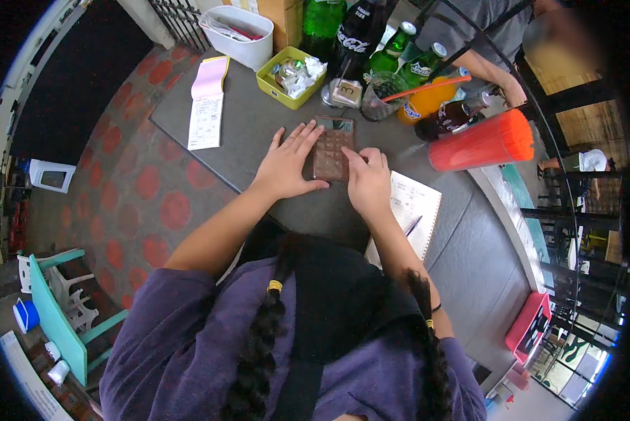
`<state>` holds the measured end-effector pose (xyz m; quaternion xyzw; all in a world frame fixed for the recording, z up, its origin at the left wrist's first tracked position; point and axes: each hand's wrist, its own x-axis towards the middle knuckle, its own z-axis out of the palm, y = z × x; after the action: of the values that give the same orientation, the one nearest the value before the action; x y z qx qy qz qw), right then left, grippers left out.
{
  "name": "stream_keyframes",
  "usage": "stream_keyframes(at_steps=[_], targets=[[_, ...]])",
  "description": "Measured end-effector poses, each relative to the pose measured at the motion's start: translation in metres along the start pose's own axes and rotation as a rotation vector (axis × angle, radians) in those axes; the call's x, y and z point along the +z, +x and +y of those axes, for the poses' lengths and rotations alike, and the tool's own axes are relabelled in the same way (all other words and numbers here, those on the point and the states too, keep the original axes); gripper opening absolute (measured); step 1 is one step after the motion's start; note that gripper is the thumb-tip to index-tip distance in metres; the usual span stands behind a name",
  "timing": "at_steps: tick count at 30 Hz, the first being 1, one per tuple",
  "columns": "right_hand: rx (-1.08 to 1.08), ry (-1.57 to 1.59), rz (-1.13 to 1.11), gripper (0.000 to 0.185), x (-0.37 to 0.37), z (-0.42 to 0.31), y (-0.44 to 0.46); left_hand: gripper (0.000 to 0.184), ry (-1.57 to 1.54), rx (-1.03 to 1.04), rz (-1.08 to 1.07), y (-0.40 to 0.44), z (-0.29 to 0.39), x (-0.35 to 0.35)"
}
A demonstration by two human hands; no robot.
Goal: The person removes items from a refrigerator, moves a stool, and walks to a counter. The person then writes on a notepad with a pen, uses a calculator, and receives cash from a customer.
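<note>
On the dark tabletop lies a calculator [331,156] with brownish keys and a small display at its far end. My left hand [287,161] rests flat along its left side, fingers spread, fingertips near the display. With the index finger stretched onto the keys, my right hand [369,179] has its other fingers curled in; nothing is seen held in it. A spiral notebook [423,200] with handwriting lies under and beside my right forearm, a pen [414,225] on its page. To the left, a receipt pad [206,116] with a pink sheet folded back lies near the table's edge.
Beyond the calculator stand a yellow-green tray [290,100], a white bin [237,36], a Coca-Cola bottle [359,35], green bottles [392,52], an orange soda bottle [427,98] and a glass [381,98]. A red tumbler [480,140] is at right. Another person's arm [490,74] is behind the metal bars.
</note>
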<state>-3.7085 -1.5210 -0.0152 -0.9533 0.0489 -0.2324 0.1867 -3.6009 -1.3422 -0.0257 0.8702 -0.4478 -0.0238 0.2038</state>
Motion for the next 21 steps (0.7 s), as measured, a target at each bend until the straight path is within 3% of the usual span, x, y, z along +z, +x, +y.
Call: stream_keyframes(at_steps=[11,21], targets=[[0.065,0.093,0.004,0.028,-0.001,0.005,-0.007,0.113,0.03,0.006,-0.009,0.001,-0.001,0.001],[-0.006,0.102,-0.064,0.026,-0.004,-0.004,-0.018,0.113,0.015,-0.004,0.0,0.001,0.0,0.001]])
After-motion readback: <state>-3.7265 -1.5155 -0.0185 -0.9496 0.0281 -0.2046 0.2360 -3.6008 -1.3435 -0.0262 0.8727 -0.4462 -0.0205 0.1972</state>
